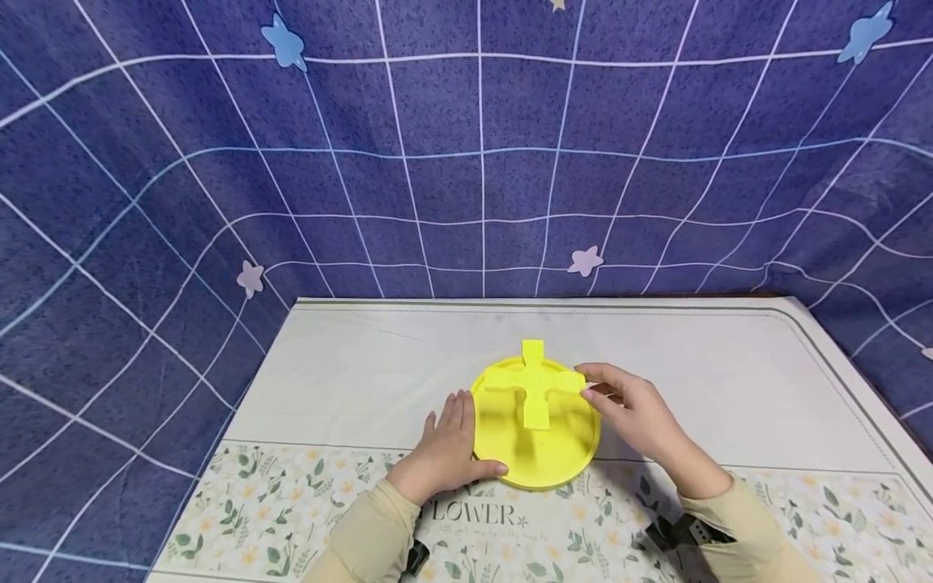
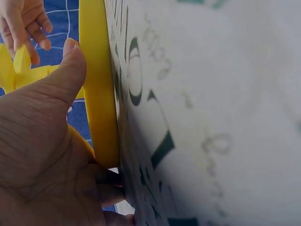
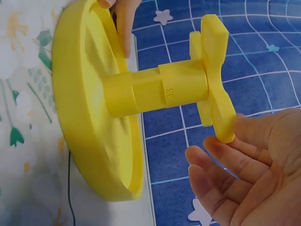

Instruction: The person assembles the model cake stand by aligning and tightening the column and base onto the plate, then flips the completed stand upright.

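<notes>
A yellow round base (image 1: 503,429) with a raised rim lies on the table. From its middle rises a stepped yellow post (image 3: 150,87) marked "33", topped by a four-armed yellow cross (image 1: 535,379). My left hand (image 1: 446,449) rests against the base's left side, fingers straight along the rim and thumb spread at the front edge. In the left wrist view, that thumb (image 2: 70,70) touches the base's side wall. My right hand (image 1: 634,405) pinches the tip of the cross's right arm between thumb and forefinger; in the right wrist view its other fingers (image 3: 221,188) hang loosely below.
A white table cover (image 1: 364,364) with a floral front band (image 1: 277,510) and printed lettering lies under the base. Behind and to the left hangs a blue grid-patterned cloth (image 1: 437,186) with stars. Dark wrist devices (image 1: 688,530) sit at both sleeves.
</notes>
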{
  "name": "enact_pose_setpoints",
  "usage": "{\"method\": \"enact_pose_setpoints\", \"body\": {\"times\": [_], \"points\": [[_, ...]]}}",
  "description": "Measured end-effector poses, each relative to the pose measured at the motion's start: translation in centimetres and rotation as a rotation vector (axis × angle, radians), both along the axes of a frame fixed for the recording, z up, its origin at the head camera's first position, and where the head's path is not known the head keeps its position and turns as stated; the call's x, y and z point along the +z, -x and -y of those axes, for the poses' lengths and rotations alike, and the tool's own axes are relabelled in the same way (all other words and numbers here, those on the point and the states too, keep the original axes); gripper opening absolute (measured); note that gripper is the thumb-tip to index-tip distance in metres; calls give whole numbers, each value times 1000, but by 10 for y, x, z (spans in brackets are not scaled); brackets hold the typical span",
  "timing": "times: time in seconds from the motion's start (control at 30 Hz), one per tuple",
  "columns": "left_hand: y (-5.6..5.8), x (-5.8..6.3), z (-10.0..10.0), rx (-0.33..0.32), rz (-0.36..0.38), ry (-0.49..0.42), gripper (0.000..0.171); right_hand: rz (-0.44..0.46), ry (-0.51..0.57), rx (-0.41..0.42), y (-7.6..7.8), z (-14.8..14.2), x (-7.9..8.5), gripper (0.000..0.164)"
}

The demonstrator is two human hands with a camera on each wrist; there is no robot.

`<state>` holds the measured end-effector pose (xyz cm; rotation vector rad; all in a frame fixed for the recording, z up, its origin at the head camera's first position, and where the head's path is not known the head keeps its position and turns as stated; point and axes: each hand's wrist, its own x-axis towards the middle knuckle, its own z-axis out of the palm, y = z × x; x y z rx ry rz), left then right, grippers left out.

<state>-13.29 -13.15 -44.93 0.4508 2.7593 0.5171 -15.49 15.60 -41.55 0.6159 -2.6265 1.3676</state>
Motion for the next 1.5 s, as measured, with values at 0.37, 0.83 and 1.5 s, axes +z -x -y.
{"method": "enact_pose_setpoints", "body": {"times": [0.37,0.83,1.5], "points": [[0,1,1,-5,-12,-3,117,-131,-126,-7,-21,9,3,28],[1,-3,0,8,-11,13,120,-334,-280,-57,-29,32,2,39],[0,-1,1,12,2,2,119,-139,-153,3,15,2,5,37]]}}
